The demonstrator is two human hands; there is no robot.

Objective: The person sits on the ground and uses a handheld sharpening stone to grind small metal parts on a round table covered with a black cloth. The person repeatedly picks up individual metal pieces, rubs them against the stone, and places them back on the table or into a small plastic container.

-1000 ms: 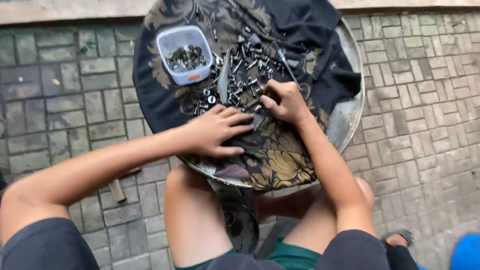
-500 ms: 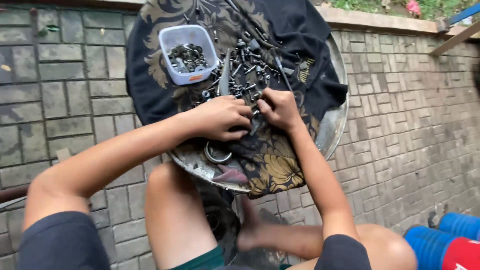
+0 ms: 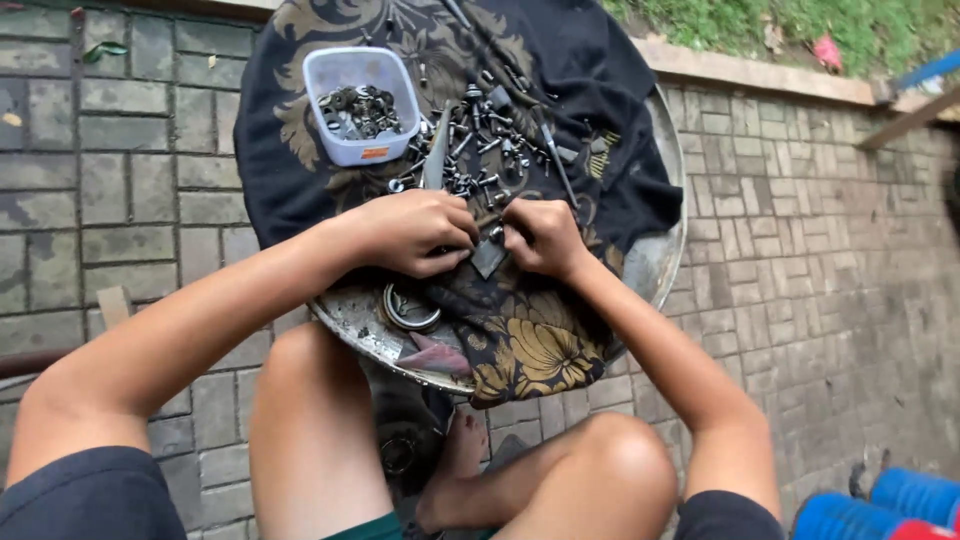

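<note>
Hands, two, left (image 3: 415,232) and right (image 3: 540,237), pinch small hardware beside one tub (image 3: 361,104)

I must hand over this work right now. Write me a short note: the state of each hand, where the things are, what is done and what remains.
Left hand: closed over small metal parts at the near edge of the pile; what the fingers pinch is hidden.
Right hand: closed beside it, at a dark flat metal piece.
Loose bolts and nuts lie on the dark patterned cloth over a round metal tray.
Done: some small parts lie in the pale plastic tub.
Left: most of the pile is still on the cloth.
</note>
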